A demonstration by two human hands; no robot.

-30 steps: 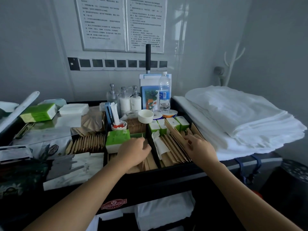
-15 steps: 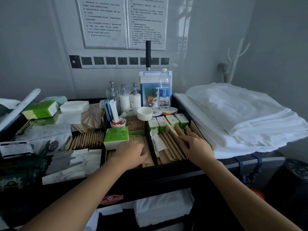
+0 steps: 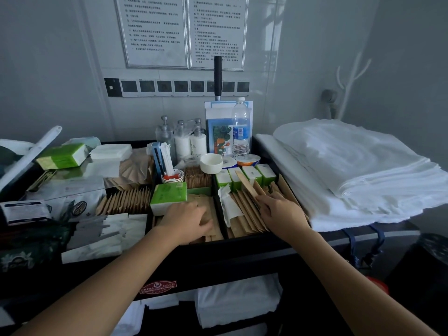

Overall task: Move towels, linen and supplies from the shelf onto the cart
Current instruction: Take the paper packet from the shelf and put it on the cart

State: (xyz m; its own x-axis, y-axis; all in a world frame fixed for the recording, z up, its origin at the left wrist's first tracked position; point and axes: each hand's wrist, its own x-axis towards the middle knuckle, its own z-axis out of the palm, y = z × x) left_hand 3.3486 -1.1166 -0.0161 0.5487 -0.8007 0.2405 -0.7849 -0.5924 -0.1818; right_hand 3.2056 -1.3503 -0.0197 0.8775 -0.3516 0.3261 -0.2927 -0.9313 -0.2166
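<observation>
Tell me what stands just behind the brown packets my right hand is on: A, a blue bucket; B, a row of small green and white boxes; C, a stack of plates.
B: small green and white boxes stand in a row right behind the brown packets that the right hand grips.

Dim, cool light, seemingly from the right, falls brightest on the white linen (image 3: 351,170) and streaks the glossy wall (image 3: 274,69). The lower left of the cart (image 3: 242,253) sinks into shadow, and wide-angle distortion bends the frame edges; fine print on the notices (image 3: 155,32) blurs.
</observation>
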